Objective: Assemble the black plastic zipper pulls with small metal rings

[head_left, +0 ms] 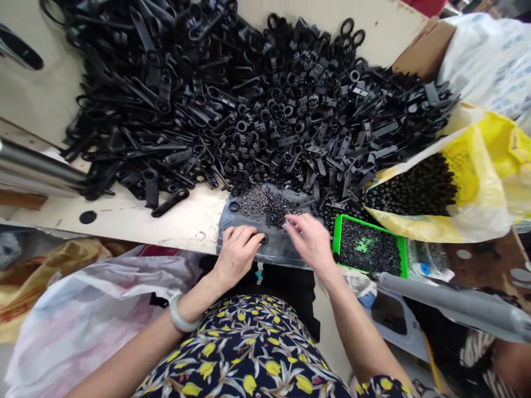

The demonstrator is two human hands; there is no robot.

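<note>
My left hand [238,251] rests at the front edge of the table, its fingers closed on a small black ring-shaped plastic part [265,239]. My right hand [309,240] hovers over the grey mat [276,249], with thumb and forefinger together at the edge of a pile of tiny black pieces [280,210]. Whatever lies between those fingertips is too small to make out. Left of that pile is a heap of tiny grey-brown pieces [254,202]. A loose black ring [234,206] lies at the mat's left side.
A large heap of black plastic parts [186,110] covers the table's back. On the right are a green tray [369,220] of small black bits and a yellow bag [477,149] of black pieces. Metal bars [448,304] reach in from both sides. White bags [103,309] hang at lower left.
</note>
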